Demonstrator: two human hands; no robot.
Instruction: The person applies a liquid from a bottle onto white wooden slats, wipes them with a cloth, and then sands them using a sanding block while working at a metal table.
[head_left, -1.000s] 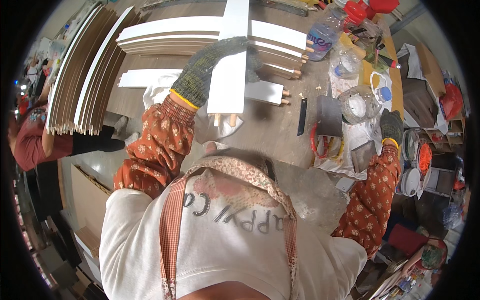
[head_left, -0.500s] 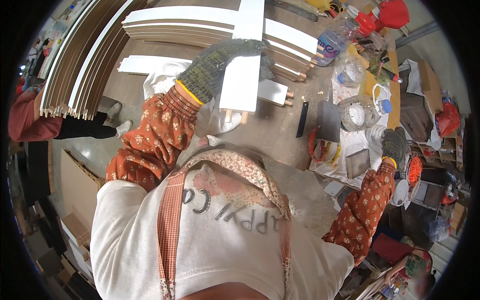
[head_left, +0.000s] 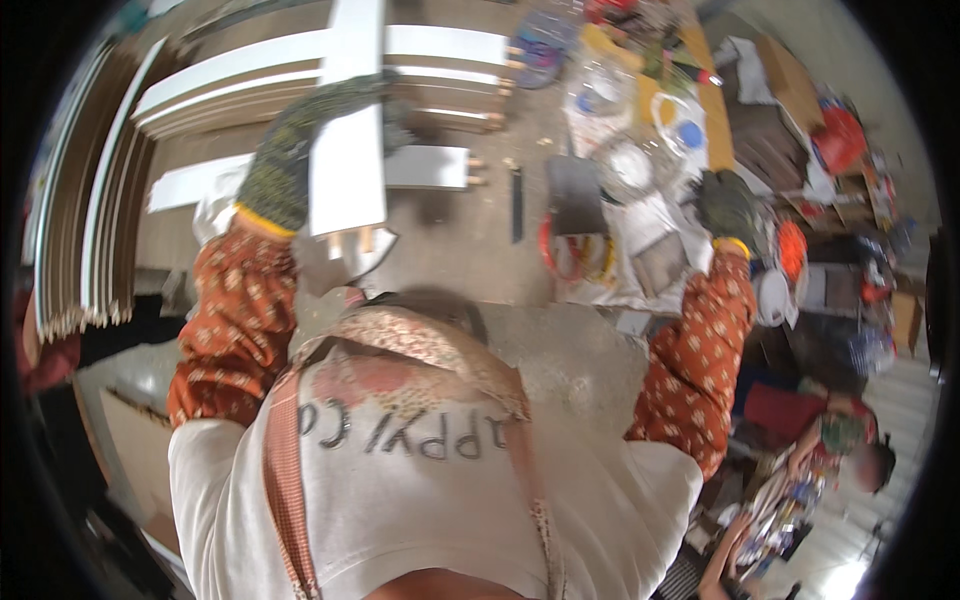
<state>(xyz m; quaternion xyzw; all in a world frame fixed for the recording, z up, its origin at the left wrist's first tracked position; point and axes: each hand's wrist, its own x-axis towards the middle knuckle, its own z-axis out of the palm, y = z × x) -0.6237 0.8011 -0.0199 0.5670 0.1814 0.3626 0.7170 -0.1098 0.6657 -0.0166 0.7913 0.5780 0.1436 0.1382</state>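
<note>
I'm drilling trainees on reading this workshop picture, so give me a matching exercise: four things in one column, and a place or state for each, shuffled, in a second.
Things:
1. white panel
2. left hand
3. right hand
4. stacked white boards

Places or states:
A. over the cluttered bench at the right
B. gloved, gripping the panel
C. held, wooden dowels at its lower end
D. lying behind the panel

Pairs: 1-C, 2-B, 3-A, 4-D

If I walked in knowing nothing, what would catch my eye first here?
A white board at top centre, with wooden pegs at its near end, gripped by the gloved left hand. Behind it lies a stack of white boards. To the right, the gloved right hand reaches over a cluttered heap of bags and tools.
</note>
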